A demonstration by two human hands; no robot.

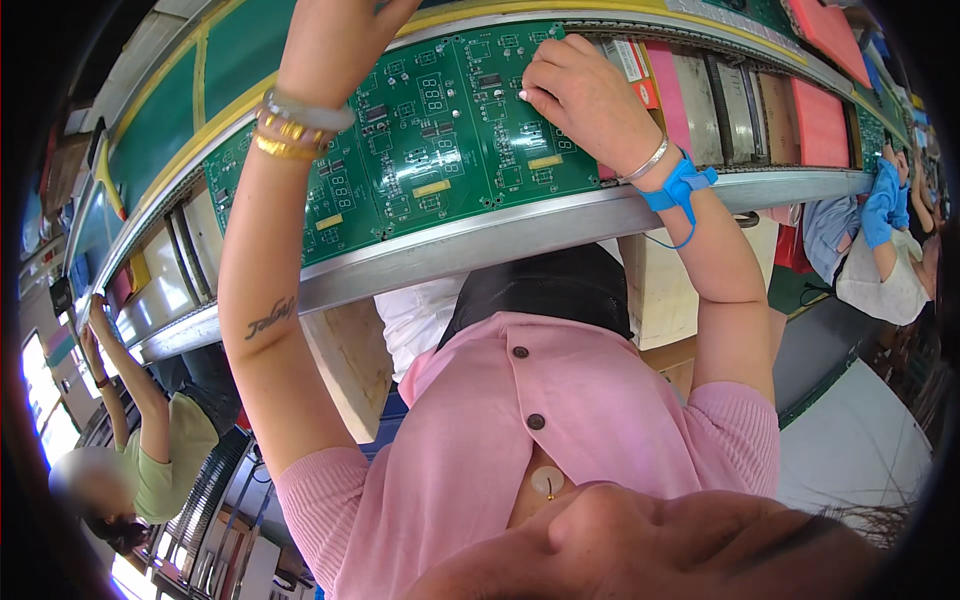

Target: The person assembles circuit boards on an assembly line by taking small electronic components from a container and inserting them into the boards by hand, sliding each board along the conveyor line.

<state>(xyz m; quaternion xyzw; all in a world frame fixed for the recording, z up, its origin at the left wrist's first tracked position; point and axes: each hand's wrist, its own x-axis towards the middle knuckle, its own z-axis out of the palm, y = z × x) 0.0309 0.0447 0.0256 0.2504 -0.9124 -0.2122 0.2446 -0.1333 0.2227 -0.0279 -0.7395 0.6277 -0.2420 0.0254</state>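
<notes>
A large green circuit board [470, 185], made up of repeated sections with digit displays, small chips and yellow strips, rests between the metal rails. Over its right part is my right hand [590, 100], its fingers curled in and the thumb tip close to the index finger. Whatever those fingers may hold is too small or hidden to make out. A blue wrist strap [683, 190] with a thin cord is on my right wrist. My left hand [340, 45] reaches past the board's far edge at the top, its fingers mostly cut off by the picture's rim.
A silver metal rail [460, 235] runs along the near side of the board. To the right, the line holds pink foam pieces [820, 120] and a red-and-white box [640, 75]. One co-worker [165, 450] is at the lower left, another [880, 240] at the right.
</notes>
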